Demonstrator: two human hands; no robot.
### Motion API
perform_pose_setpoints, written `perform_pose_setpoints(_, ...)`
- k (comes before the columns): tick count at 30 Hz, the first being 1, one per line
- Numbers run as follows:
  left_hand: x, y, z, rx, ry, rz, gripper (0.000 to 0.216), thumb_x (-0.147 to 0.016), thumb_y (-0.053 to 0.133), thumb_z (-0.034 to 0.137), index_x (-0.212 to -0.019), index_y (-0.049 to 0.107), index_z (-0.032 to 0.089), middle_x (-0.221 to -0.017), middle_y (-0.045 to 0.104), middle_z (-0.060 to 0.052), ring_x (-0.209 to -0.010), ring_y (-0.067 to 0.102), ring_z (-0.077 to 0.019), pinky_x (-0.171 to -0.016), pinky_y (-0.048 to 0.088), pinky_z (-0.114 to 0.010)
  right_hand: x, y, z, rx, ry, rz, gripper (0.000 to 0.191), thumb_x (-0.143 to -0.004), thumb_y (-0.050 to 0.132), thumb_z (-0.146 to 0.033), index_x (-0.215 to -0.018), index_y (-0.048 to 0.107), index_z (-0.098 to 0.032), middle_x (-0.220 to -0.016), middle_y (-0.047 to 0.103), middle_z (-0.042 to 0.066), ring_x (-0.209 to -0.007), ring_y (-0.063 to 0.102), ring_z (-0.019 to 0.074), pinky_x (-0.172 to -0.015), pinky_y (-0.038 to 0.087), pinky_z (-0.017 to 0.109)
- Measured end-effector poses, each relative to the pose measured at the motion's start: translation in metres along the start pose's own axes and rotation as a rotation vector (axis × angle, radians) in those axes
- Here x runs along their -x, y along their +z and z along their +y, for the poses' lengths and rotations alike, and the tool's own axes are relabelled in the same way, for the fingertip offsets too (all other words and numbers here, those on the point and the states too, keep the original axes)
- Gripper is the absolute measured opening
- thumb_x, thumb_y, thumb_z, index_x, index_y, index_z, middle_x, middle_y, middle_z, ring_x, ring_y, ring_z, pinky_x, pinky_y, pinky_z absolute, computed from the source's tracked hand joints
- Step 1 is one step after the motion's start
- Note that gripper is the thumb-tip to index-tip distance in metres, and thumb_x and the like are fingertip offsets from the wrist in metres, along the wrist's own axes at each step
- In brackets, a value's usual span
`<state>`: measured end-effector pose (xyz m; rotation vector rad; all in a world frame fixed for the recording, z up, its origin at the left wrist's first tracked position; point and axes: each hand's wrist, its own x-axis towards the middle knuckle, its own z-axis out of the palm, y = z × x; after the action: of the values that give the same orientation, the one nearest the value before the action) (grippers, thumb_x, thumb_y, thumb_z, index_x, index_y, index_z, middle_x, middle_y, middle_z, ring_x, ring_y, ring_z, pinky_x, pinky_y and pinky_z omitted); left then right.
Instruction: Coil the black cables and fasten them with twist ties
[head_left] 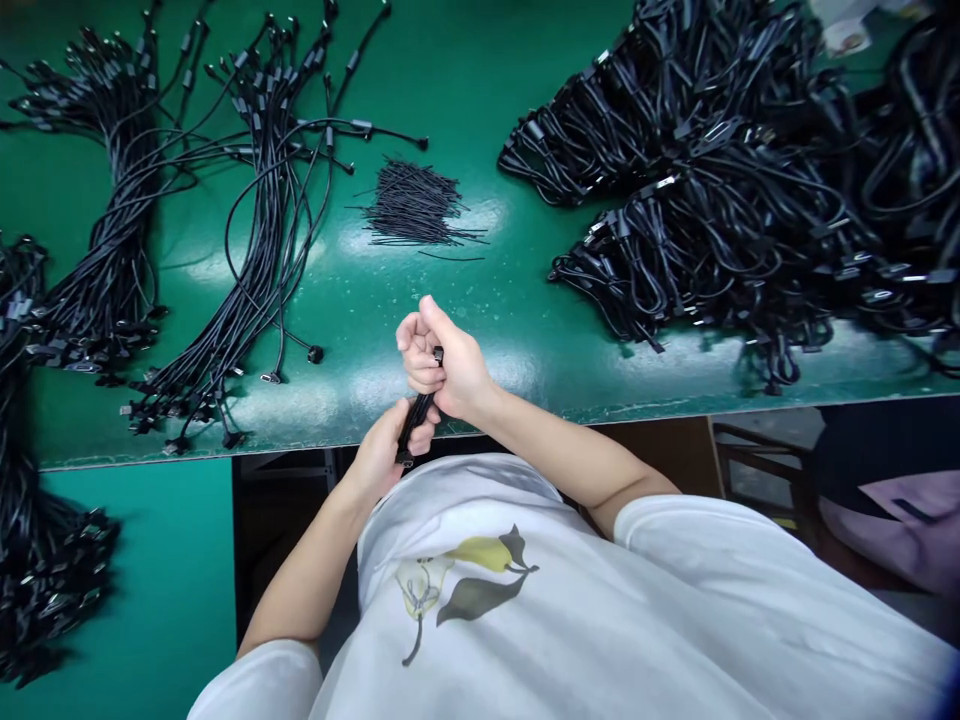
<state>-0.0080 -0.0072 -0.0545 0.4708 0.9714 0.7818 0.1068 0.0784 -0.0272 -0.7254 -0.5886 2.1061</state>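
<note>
A folded black cable (417, 420) is held near the table's front edge, close to my body. My left hand (386, 445) is closed around its lower part, where a connector end shows. Higher up, my right hand (442, 360) has its fingers curled around the cable's upper end, with a small black plug showing between them. Whether a tie is in the right fingers cannot be made out. Beyond the hands lies a pile of short black twist ties (416, 203), with one loose tie just in front of it.
Loose straight cables (262, 220) lie in bunches at the left, more (124, 200) further left. Folded, bundled cables (675, 220) are heaped at the right. The green table (465, 90) has its front edge at my waist. A chair (757, 450) stands at the lower right.
</note>
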Motion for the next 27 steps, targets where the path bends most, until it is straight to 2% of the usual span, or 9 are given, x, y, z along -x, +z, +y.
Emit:
perform_pose_setpoints(4, 0.0, 0.0, 0.004, 0.072, -0.016, -0.016, 0.038, -0.077, 0.074, 0.046, -0.084, 0.066, 0.009, -0.06, 0.043, 0.003, -0.054, 0.036, -0.0063, -0.052, 0.028, -0.02, -0.002, -0.005, 0.0, 0.088, -0.019, -0.078, 0.051, -0.091, 0.041, -0.064, -0.071, 0.048, -0.019, -0.047, 0.024, -0.012, -0.036, 0.014, 0.0026, -0.035, 0.016, 0.016)
perform_pose_setpoints(8, 0.004, -0.006, 0.003, 0.151, -0.06, 0.015, 0.035, -0.073, 0.08, 0.04, -0.084, 0.068, 0.009, -0.062, 0.046, 0.001, -0.058, 0.04, -0.0072, -0.055, 0.031, -0.021, -0.007, -0.033, -0.026, 0.606, -0.077, -0.169, 0.04, -0.091, 0.048, -0.053, -0.08, 0.057, -0.016, -0.067, 0.054, -0.002, -0.055, 0.051, 0.0078, -0.056, 0.045, 0.022)
perform_pose_setpoints(10, 0.005, -0.01, 0.005, 0.19, -0.04, 0.039, 0.035, -0.071, 0.082, 0.038, -0.087, 0.069, 0.009, -0.065, 0.049, 0.0, -0.06, 0.042, -0.0075, -0.055, 0.032, -0.02, -0.016, -0.059, -0.051, 1.021, -0.254, 0.012, 0.026, -0.091, 0.051, -0.039, -0.087, 0.061, -0.016, -0.087, 0.062, 0.004, -0.074, 0.059, 0.0127, -0.073, 0.048, 0.028)
perform_pose_setpoints(12, 0.005, -0.011, 0.008, 0.228, -0.023, 0.059, 0.036, -0.068, 0.085, 0.035, -0.089, 0.069, 0.009, -0.066, 0.05, 0.0, -0.062, 0.044, -0.0078, -0.056, 0.034, -0.02, -0.03, -0.086, -0.078, 1.438, -0.397, 0.3, 0.015, -0.088, 0.056, -0.028, -0.092, 0.063, -0.015, -0.1, 0.061, 0.008, -0.087, 0.058, 0.0173, -0.081, 0.045, 0.032)
perform_pose_setpoints(14, 0.002, -0.011, 0.012, 0.277, 0.004, 0.094, 0.036, -0.066, 0.087, 0.032, -0.086, 0.068, 0.01, -0.065, 0.049, 0.001, -0.061, 0.044, -0.0072, -0.057, 0.036, -0.019, -0.044, -0.106, -0.096, 1.746, -0.358, 0.447, 0.014, -0.086, 0.057, -0.022, -0.095, 0.063, -0.014, -0.104, 0.061, 0.011, -0.092, 0.056, 0.0211, -0.084, 0.042, 0.034)
perform_pose_setpoints(16, 0.0, -0.009, 0.015, 0.305, 0.058, 0.133, 0.034, -0.066, 0.087, 0.032, -0.081, 0.066, 0.01, -0.063, 0.046, 0.002, -0.058, 0.041, -0.006, -0.056, 0.036, -0.018, -0.053, -0.115, -0.104, 1.918, -0.25, 0.432, 0.014, -0.087, 0.055, -0.019, -0.096, 0.064, -0.013, -0.103, 0.062, 0.013, -0.091, 0.055, 0.0225, -0.082, 0.041, 0.033)
perform_pose_setpoints(20, 0.001, -0.003, 0.019, 0.235, 0.2, 0.194, 0.031, -0.073, 0.081, 0.037, -0.078, 0.064, 0.011, -0.063, 0.044, 0.003, -0.056, 0.038, -0.0056, -0.052, 0.032, -0.018, -0.037, -0.094, -0.087, 1.94, -0.299, 0.279, 0.012, -0.087, 0.052, -0.019, -0.09, 0.062, -0.013, -0.096, 0.063, 0.012, -0.082, 0.054, 0.02, -0.074, 0.039, 0.03)
perform_pose_setpoints(25, 0.003, 0.006, 0.019, 0.151, 0.26, 0.198, 0.037, -0.076, 0.078, 0.038, -0.1, 0.065, 0.013, -0.063, 0.043, 0.004, -0.055, 0.035, -0.0064, -0.052, 0.029, -0.019, 0.015, -0.05, -0.032, 1.481, -0.237, -0.214, 0.008, -0.089, 0.052, -0.023, -0.088, 0.057, -0.017, -0.077, 0.062, 0.001, -0.068, 0.054, 0.0123, -0.066, 0.039, 0.023)
perform_pose_setpoints(27, 0.001, 0.007, 0.016, 0.124, 0.29, 0.185, 0.037, -0.076, 0.076, 0.039, -0.102, 0.064, 0.015, -0.063, 0.042, 0.005, -0.055, 0.034, -0.0072, -0.053, 0.029, -0.02, 0.028, -0.04, -0.011, 1.342, -0.229, -0.297, 0.011, -0.092, 0.049, -0.023, -0.097, 0.057, -0.017, -0.077, 0.063, -0.001, -0.066, 0.056, 0.0106, -0.066, 0.041, 0.022)
